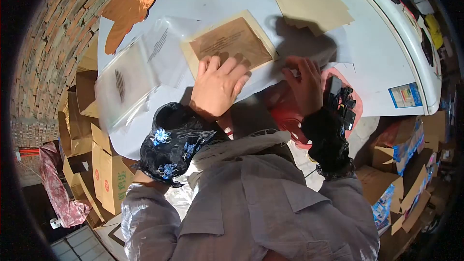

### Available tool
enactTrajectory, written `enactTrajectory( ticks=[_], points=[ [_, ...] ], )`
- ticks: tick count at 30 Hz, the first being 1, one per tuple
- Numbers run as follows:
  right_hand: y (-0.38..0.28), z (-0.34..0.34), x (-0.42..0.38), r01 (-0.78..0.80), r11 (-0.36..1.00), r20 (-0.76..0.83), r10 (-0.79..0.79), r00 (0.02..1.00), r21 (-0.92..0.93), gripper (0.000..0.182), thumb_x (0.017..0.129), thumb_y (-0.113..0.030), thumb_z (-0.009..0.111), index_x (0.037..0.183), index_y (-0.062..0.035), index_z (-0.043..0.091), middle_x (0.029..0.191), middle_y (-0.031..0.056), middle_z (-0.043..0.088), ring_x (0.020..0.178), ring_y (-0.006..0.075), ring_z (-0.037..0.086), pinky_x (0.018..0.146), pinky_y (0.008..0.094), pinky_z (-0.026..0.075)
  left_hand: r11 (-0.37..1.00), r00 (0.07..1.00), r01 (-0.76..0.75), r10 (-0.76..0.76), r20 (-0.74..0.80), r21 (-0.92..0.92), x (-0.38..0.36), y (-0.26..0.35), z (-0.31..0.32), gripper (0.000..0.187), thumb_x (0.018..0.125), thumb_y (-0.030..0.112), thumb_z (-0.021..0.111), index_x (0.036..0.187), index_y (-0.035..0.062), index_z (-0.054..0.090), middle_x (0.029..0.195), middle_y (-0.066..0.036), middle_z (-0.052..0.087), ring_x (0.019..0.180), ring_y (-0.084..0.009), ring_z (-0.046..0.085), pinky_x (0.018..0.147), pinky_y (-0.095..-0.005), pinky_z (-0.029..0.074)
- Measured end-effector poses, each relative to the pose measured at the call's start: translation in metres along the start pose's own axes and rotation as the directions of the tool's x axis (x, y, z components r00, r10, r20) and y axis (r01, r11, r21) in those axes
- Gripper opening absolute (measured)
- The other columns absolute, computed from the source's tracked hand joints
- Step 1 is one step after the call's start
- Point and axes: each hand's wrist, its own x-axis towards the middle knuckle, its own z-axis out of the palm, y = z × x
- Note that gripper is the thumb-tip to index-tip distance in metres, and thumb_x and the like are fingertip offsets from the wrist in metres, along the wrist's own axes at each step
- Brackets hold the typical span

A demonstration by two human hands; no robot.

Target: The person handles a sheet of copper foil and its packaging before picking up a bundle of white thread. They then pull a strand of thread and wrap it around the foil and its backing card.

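Note:
My left hand (218,84) lies with its fingers spread on the lower edge of a brown sheet in a clear printed bag (232,41). Under that bag is a cream card (190,61), whose border shows around it. To the right of the card my right hand (305,79) is raised near the table's front edge, its fingers curled; whether anything is between them is too small to tell. Clear printed bags (126,82) lie in a stack to the left. More cream cards (309,2) lie at the back right.
Copper-coloured pieces (123,14) lie at the back left of the white table (367,84). A red plastic basket (285,108) with black cables (344,104) stands below the front edge. Cardboard boxes (108,179) stand at left and right.

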Motion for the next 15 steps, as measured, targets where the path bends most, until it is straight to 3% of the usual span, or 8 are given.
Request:
enactTrajectory(
  ticks=[6, 8, 11, 15],
  points=[
    [0.002, -0.013, 0.005, 0.191, 0.977, 0.058, -0.187, 0.981, -0.093, 0.026, 0.078, -0.012, 0.069, 0.104, -0.0133, 0.064, 0.101, 0.0068, 0.059, 0.096, 0.0294, 0.055, 0.084, 0.0421, 0.047, 1.0, 1.0, -0.013, 0.013, -0.02, 0.014, 0.001, 0.004, 0.003, 0.024, 0.09, 0.025, 0.059, 0.111, 0.0127, 0.061, 0.098, -0.007, 0.053, 0.096, -0.0284, 0.049, 0.086, -0.0414, 0.037],
    [0.008, -0.016, 0.008, 0.289, 0.953, 0.054, -0.285, 0.957, -0.088, 0.025, 0.078, -0.013, 0.069, 0.103, -0.0139, 0.064, 0.1, 0.0062, 0.059, 0.096, 0.0292, 0.055, 0.085, 0.0414, 0.046, 1.0, 0.998, 0.004, -0.006, 0.06, 0.03, -0.002, 0.0, 0.0, 0.028, 0.089, 0.025, 0.06, 0.114, 0.0152, 0.061, 0.102, -0.005, 0.053, 0.098, -0.0273, 0.049, 0.088, -0.0416, 0.037],
    [0.016, -0.014, 0.004, 0.163, 0.987, 0.057, -0.162, 0.985, -0.007, 0.025, 0.077, -0.015, 0.07, 0.101, -0.0139, 0.064, 0.1, 0.0049, 0.058, 0.097, 0.0277, 0.054, 0.087, 0.0402, 0.045, 1.0, 0.995, 0.003, -0.004, 0.097, 0.014, -0.003, -0.004, -0.002, 0.028, 0.088, 0.025, 0.061, 0.114, 0.0155, 0.061, 0.103, -0.005, 0.052, 0.099, -0.0272, 0.049, 0.087, -0.0415, 0.038],
    [0.01, -0.014, 0.008, 0.306, 0.952, 0.021, -0.306, 0.952, -0.018, 0.025, 0.076, -0.016, 0.071, 0.101, -0.0139, 0.065, 0.099, 0.0047, 0.058, 0.096, 0.0268, 0.055, 0.088, 0.039, 0.044, 1.0, 0.995, -0.011, 0.011, 0.103, 0.001, -0.003, -0.006, -0.001, 0.031, 0.088, 0.023, 0.062, 0.117, 0.0148, 0.06, 0.101, -0.007, 0.053, 0.097, -0.029, 0.049, 0.085, -0.0415, 0.039]
  ],
)
